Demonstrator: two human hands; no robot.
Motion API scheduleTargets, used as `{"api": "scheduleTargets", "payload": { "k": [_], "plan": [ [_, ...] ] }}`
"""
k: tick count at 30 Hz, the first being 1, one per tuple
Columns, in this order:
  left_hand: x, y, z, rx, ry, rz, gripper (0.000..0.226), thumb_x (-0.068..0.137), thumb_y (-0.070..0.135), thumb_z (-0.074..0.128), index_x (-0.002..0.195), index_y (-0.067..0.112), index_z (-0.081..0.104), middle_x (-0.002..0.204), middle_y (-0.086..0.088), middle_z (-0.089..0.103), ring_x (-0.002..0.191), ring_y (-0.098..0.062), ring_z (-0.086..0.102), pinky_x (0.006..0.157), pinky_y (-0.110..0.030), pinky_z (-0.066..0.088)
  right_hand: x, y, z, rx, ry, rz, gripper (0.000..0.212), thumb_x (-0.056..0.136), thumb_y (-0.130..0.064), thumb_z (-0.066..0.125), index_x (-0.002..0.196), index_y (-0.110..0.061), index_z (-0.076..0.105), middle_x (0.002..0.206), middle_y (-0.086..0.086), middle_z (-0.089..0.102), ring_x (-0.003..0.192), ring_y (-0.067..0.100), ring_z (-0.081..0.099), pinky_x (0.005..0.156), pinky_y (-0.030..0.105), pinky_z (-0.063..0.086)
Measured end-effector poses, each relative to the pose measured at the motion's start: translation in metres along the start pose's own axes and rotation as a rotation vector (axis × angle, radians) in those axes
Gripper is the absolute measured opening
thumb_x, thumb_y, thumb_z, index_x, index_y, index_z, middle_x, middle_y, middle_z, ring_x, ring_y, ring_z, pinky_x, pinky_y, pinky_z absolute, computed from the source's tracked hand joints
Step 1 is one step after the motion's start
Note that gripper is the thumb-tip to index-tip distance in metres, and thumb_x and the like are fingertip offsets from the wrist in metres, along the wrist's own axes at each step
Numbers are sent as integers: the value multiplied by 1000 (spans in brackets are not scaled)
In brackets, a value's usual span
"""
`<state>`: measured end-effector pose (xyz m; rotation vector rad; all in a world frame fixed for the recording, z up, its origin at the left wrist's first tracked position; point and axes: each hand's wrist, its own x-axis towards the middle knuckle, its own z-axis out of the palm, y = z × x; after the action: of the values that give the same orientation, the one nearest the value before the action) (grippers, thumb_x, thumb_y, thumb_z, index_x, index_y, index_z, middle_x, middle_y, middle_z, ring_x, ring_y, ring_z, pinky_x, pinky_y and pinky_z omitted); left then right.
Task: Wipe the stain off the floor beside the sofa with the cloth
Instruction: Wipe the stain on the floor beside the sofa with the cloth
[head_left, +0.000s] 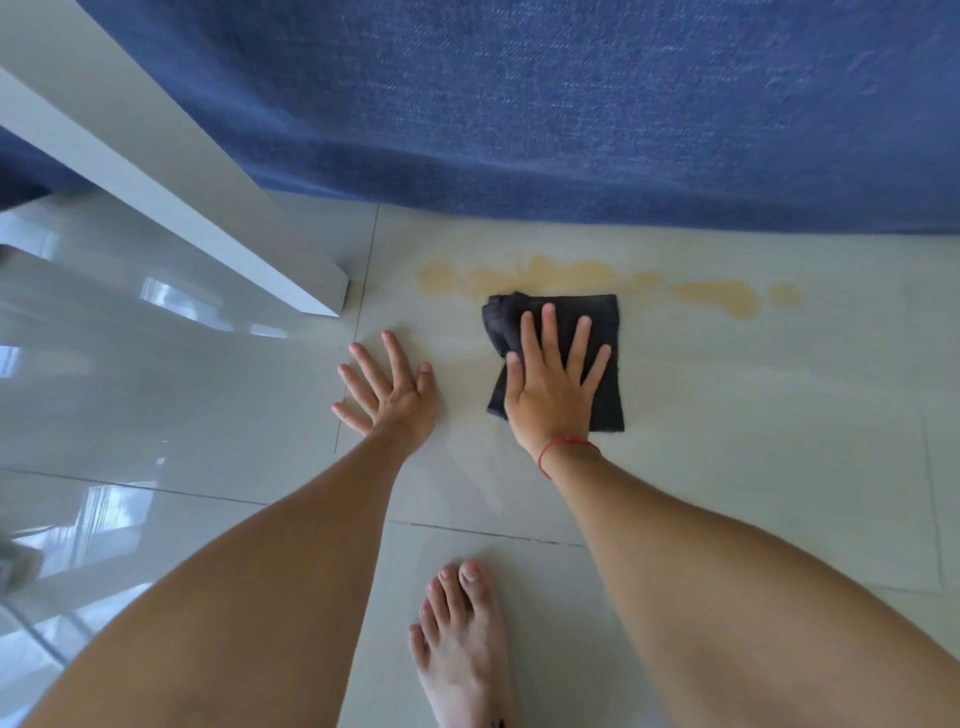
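Observation:
A long yellowish stain (722, 299) runs across the pale floor tile just in front of the blue sofa (571, 104). A dark folded cloth (605, 322) lies flat on the tile, its far edge touching the middle of the stain. My right hand (553, 387) presses palm-down on the cloth with fingers spread. My left hand (389, 389) rests flat on the bare tile to the left of the cloth, fingers apart, holding nothing.
A white table leg (249, 218) stands on the floor at the left, close to the stain's left end. The glossy tile floor (753, 441) stretches to the right. A bare foot (462, 644) stands on the tile near the bottom, between my arms.

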<state>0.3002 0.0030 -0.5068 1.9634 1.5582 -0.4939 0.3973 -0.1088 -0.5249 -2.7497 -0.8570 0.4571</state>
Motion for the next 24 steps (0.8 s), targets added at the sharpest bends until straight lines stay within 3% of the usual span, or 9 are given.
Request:
{"api": "scheduleTargets", "payload": {
  "k": [3, 7, 12, 18, 24],
  "plan": [
    [0, 1, -2, -2, -7, 2, 60, 99, 47, 14, 150, 42, -18, 157, 2, -33, 145, -23, -30, 113, -53, -18, -14, -1, 5, -22, -23, -125, 53, 97, -42, 25, 147, -25, 31, 158, -1, 25, 146, 35, 15, 115, 54, -1],
    [-3, 0, -4, -1, -21, 15, 60, 100, 48, 14, 150, 41, -18, 157, 1, -33, 145, -24, -30, 113, -53, -17, -24, 57, -9, -95, -63, -350, 51, 97, -41, 29, 144, -25, 39, 153, -6, 35, 144, 27, 26, 116, 44, 9],
    [-2, -1, -2, -2, -11, 23, 60, 100, 47, 14, 150, 41, -18, 157, 0, -32, 145, -24, -29, 113, -53, -16, -14, 121, -38, -75, -59, -41, 58, 95, -49, 15, 150, -31, 19, 160, -12, 13, 149, 19, 4, 120, 42, 0],
    [0, 0, 3, -25, 16, 8, 60, 98, 46, 15, 151, 42, -15, 158, 1, -30, 145, -24, -28, 113, -54, -17, 9, 54, -19, 11, 71, 214, 53, 100, -43, 26, 151, -28, 19, 161, -4, 9, 148, 32, -2, 116, 56, -5],
    [0, 0, 1, 5, -2, 8, 60, 99, 47, 13, 150, 42, -18, 157, 2, -33, 145, -23, -29, 113, -54, -17, 4, -26, 11, 1, 4, -82, 53, 98, -42, 25, 148, -26, 29, 159, -1, 22, 147, 36, 10, 116, 58, 0]
  ]
}}
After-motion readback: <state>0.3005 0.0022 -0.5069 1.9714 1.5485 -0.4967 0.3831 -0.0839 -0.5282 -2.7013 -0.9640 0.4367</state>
